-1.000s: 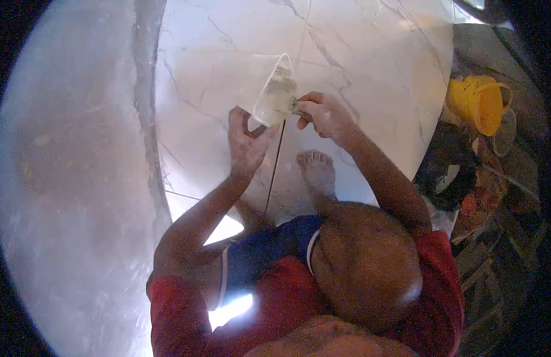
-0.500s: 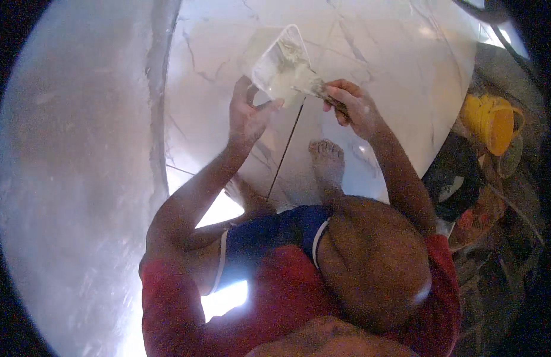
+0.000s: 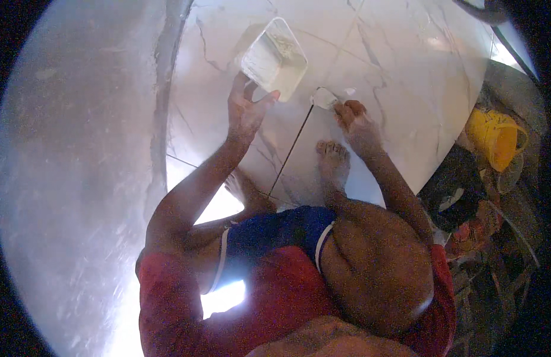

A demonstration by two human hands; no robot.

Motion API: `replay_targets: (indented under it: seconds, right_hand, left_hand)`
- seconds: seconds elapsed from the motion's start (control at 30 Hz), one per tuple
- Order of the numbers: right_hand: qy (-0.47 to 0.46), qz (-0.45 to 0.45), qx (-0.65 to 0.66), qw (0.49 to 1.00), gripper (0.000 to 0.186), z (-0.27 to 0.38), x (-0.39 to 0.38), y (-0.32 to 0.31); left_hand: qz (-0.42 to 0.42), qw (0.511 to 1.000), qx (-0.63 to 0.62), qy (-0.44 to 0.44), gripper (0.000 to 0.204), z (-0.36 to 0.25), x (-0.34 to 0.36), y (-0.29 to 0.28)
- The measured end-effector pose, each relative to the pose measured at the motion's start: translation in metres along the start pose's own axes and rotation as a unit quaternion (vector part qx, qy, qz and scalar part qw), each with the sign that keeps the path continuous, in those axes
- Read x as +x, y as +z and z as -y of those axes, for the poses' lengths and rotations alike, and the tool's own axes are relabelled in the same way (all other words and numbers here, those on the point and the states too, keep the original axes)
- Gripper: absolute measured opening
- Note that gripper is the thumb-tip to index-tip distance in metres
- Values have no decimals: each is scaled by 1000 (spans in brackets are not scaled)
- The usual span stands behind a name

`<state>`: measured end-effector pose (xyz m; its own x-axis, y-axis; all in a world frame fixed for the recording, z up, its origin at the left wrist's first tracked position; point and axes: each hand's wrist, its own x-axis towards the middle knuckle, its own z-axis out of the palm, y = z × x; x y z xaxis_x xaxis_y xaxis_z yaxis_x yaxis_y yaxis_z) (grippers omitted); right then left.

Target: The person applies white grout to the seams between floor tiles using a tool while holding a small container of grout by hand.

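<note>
In my left hand (image 3: 247, 113) is a white rectangular plastic tub (image 3: 294, 77), tilted, with pale paste on its inner walls; my fingers grip its near edge. My right hand (image 3: 359, 126) is closed round a putty knife (image 3: 324, 98), whose handle is mostly hidden by my fingers. The blade carries whitish paste and lies at the tile joint (image 3: 293, 138), close to or touching the floor. From the blade toward my feet the joint is a dark line; beyond the blade it looks pale.
Marbled light floor tiles (image 3: 400, 125) surround my bare feet. A grey wall surface (image 3: 79, 149) rises along the left. At the right stand a yellow bucket (image 3: 495, 138) and a black container (image 3: 451, 190), beside a cable and cluttered darker ground.
The putty knife has left the tub's mouth and moved down to the tile joint with my right hand. The tub has shifted slightly up and away from the blade.
</note>
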<state>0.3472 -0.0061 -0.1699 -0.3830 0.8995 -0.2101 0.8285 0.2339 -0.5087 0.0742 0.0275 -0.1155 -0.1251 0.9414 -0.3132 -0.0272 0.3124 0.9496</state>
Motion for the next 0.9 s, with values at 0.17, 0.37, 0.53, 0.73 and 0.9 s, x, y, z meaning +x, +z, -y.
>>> replay_targets:
  seconds: [0.17,0.37,0.53,0.73,0.9]
  right_hand:
    - [-63,-21,-59,996,36,-19,-17,13]
    - [-57,-18,-53,997,36,-3,-2,6]
    - [-64,-2,-69,996,33,-7,-1,1]
    - [-45,-43,-44,997,31,-5,8,2]
    - [-24,-75,-63,995,29,-20,-3,-2]
  left_hand:
    - [6,1000,2,21,69,2,-2,-1]
    - [-14,998,-63,12,67,8,-4,0]
    - [12,998,-62,-8,71,2,-7,-1]
    - [3,998,-54,-13,71,4,-8,2]
    - [-2,999,-45,-19,70,6,-10,1]
